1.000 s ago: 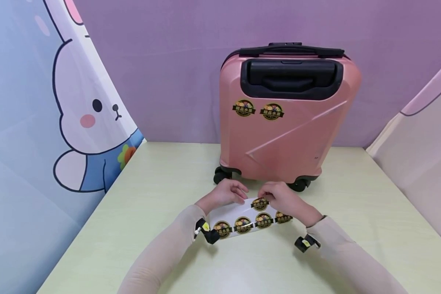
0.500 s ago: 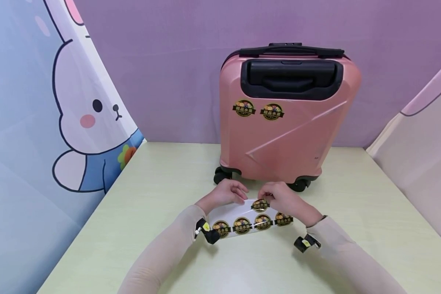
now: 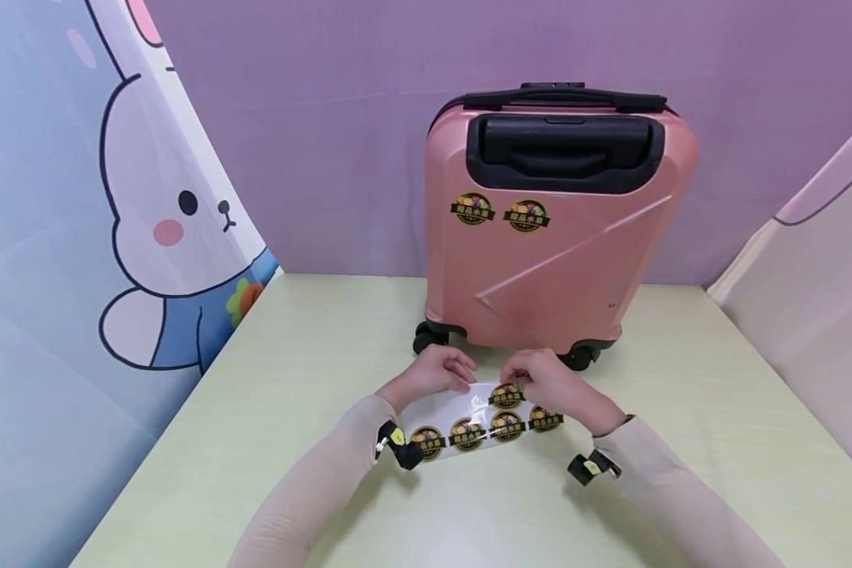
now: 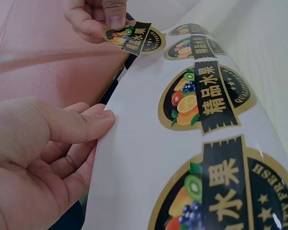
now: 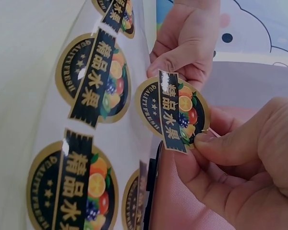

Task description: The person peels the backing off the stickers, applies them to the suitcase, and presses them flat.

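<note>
My left hand (image 3: 436,371) pinches the upper edge of a white sticker sheet (image 4: 129,129) between thumb and fingers. Between the thumb and forefinger of my right hand (image 3: 550,383) is the edge of a round black-and-gold fruit sticker (image 5: 173,112), lifted at least partly off the backing. A row of similar stickers (image 4: 206,96) runs along the sheet's lower side. Behind both hands stands a pink suitcase (image 3: 539,268), upright, with two of these stickers (image 3: 500,212) side by side below its black handle recess.
The sheet is held over a pale table (image 3: 326,347), in front of the suitcase's black wheels (image 3: 578,356). A purple backdrop (image 3: 312,158) closes off the rear, and a rabbit-printed curtain (image 3: 142,181) hangs at the left. Small cameras (image 3: 401,447) are strapped to both wrists.
My right hand and the pinched sticker have shifted slightly to the right, while the sheet's lower row has slid a little left. The left hand has hardly moved.
</note>
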### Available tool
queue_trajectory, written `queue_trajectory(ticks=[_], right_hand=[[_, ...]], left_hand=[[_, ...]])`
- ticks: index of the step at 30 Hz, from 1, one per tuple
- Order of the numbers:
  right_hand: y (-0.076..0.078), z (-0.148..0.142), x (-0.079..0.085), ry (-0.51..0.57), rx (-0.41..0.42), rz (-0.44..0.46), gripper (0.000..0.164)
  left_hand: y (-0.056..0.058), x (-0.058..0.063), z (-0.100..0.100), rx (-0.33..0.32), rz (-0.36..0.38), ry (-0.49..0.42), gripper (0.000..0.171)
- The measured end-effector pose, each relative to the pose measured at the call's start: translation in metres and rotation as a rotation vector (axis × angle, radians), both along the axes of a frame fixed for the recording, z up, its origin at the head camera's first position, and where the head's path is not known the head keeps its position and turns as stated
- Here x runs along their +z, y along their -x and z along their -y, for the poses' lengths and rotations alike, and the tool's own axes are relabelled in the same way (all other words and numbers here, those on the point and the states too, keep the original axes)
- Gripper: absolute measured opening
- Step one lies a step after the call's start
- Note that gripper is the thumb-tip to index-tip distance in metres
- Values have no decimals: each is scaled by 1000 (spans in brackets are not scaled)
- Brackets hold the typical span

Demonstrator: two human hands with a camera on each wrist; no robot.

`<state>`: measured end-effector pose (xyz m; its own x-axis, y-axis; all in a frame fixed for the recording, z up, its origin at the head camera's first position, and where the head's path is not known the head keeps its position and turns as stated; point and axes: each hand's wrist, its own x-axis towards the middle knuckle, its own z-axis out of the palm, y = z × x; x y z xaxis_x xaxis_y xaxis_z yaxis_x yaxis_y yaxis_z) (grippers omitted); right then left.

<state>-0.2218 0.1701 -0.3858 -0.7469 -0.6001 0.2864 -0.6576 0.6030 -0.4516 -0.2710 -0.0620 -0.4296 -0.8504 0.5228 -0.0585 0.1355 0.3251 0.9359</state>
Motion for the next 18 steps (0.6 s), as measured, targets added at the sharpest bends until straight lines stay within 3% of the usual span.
queue_trajectory(ticks=[18], right_hand=[[2, -1, -2, 30, -28, -1, 27]], left_hand=[[3, -5, 4, 17, -14, -10, 32]])
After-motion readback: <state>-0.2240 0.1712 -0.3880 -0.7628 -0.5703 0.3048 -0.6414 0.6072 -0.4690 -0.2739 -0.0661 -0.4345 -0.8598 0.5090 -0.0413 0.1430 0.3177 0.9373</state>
